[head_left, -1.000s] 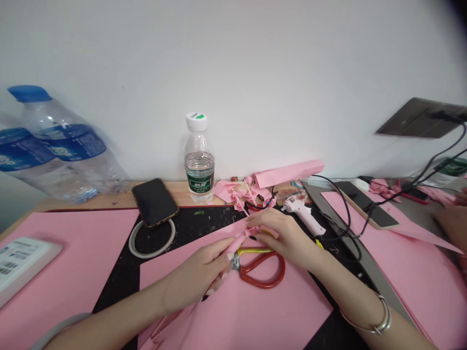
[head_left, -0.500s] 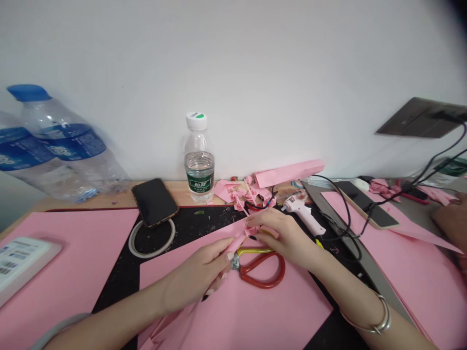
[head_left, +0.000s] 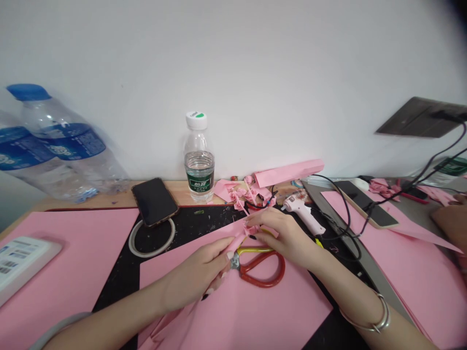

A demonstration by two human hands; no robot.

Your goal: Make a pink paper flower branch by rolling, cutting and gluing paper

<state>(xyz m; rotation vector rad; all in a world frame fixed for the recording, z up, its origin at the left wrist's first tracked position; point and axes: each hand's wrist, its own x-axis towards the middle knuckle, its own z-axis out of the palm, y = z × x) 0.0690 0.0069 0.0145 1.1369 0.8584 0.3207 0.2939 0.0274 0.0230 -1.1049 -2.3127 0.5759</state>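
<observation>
My left hand (head_left: 209,267) is closed around a rolled length of pink paper (head_left: 197,323) that runs from the lower edge up to the right. At the roll's far end, my right hand (head_left: 282,236) is closed with fingertips on the gathered pink paper; its fingers partly hide that end. Red-and-yellow handled scissors (head_left: 263,268) lie between and below the hands, their blades hidden behind the left hand and the paper. Under all this a large pink sheet (head_left: 288,311) rests on the black mat (head_left: 113,284).
A pink glue gun (head_left: 304,215) with black cords lies right of my hands. Behind are pink paper scraps (head_left: 241,194) and an upright water bottle (head_left: 199,165). Left are a phone (head_left: 155,201) and a tape ring (head_left: 133,243). Another person's hand (head_left: 452,218) shows at far right.
</observation>
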